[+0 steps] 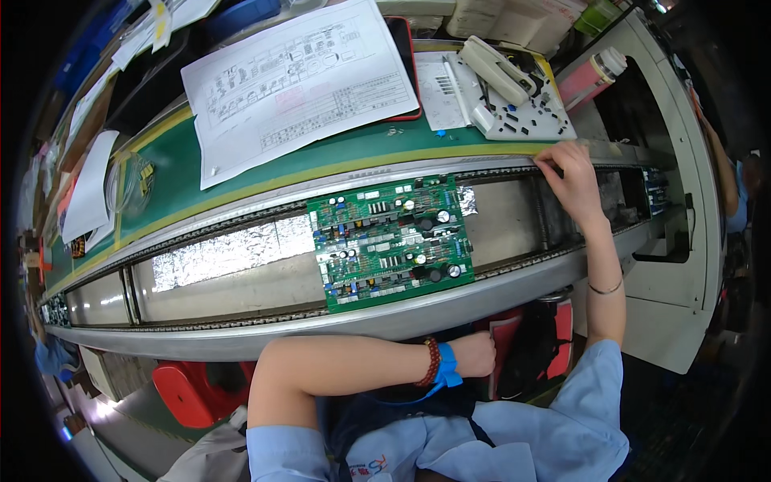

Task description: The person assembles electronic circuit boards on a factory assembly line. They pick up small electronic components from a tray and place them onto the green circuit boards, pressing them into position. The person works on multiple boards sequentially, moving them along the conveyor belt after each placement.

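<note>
A green circuit board (389, 241) with black capacitors and white connectors lies across the rails of a conveyor (241, 337) in front of me. My right hand (572, 178) reaches over the far rail, right of the board, with its fingertips bunched on the yellow edge strip just below a white tray of small black parts (534, 120). Whether it pinches a small part is not visible. My left hand (474, 354) rests curled below the near rail, close to my body. Its wrist carries a bead bracelet and a blue strap (446, 365).
A large printed diagram sheet (297, 80) lies on the green mat (173, 173) behind the conveyor. A white handheld tool (498, 68) rests above the parts tray, and a pink bottle (586, 76) stands to the right. Foil (225, 253) lines the conveyor bed. Another person's arm (727, 185) shows far right.
</note>
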`<state>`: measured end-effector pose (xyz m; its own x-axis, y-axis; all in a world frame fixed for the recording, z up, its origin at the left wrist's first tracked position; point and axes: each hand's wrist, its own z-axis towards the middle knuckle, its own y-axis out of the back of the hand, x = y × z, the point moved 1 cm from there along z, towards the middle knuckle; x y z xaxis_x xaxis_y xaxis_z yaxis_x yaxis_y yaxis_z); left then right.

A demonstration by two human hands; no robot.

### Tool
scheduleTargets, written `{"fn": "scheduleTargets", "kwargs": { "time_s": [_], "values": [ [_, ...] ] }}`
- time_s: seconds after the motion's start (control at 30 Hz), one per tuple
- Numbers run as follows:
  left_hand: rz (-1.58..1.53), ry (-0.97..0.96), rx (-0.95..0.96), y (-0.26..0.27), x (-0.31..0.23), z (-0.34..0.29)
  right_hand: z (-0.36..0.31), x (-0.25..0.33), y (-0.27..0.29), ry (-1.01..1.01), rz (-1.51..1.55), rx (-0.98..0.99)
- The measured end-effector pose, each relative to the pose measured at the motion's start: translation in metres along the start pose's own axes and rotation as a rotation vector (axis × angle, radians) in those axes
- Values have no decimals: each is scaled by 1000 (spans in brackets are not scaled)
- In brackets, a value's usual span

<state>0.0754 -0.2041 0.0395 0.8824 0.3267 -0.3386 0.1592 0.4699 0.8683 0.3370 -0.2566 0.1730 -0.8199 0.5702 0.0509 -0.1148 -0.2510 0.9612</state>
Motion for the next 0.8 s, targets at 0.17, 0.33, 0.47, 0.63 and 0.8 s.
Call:
{"fn": "scheduleTargets", "kwargs": {
  "time_s": [0.17, 0.33, 0.47, 0.63, 0.8],
  "values": [
    [-29, -11, 10, -6, -2, 1, -11, 47, 12, -138, 281, 95],
    [13, -1, 100, 4, -1, 3, -17, 107, 21, 110, 633, 337],
    [76, -17, 146, 5, 0, 6, -21, 123, 20, 134, 647, 452],
    [61, -7, 168, 10, 1, 7, -23, 127, 13, 269, 463, 390],
    [36, 0, 76, -1, 0, 4, -20, 130, 20, 198, 351, 301]
  ]
}}
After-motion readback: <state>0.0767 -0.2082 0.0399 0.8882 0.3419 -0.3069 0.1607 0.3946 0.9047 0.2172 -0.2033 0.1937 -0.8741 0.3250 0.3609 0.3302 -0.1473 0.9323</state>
